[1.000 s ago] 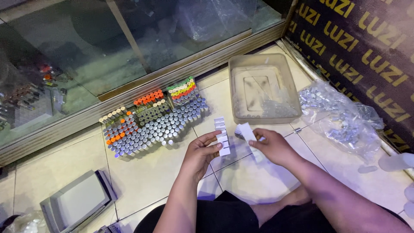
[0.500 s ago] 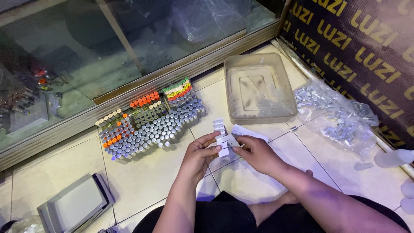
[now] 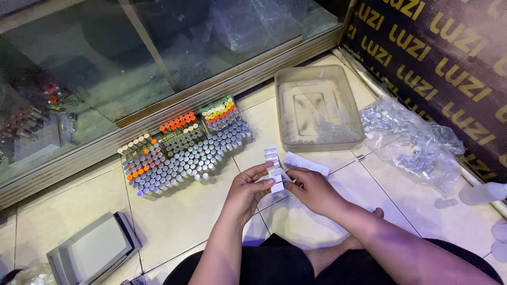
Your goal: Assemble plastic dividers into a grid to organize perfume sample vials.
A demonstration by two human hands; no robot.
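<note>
My left hand [image 3: 247,189] and my right hand [image 3: 312,189] meet over the tiled floor, both pinching a strip of small white labels [image 3: 274,169] between them. The strip runs up from my fingers toward the far side. A second white label sheet [image 3: 307,163] lies on the tiles just behind my right hand. Beyond my left hand stands a dense cluster of small upright vials [image 3: 182,146] with silver, orange, cream and green caps.
A translucent plastic tub [image 3: 315,110] sits past the labels. A clear plastic bag of small silver parts [image 3: 412,142] lies at the right beside a dark printed wall. A glass cabinet front [image 3: 132,63] runs along the far side. A grey flat device [image 3: 92,250] rests at lower left.
My right hand has come in from the loose sheet to the label strip and now pinches it together with my left hand. The view has shifted slightly.
</note>
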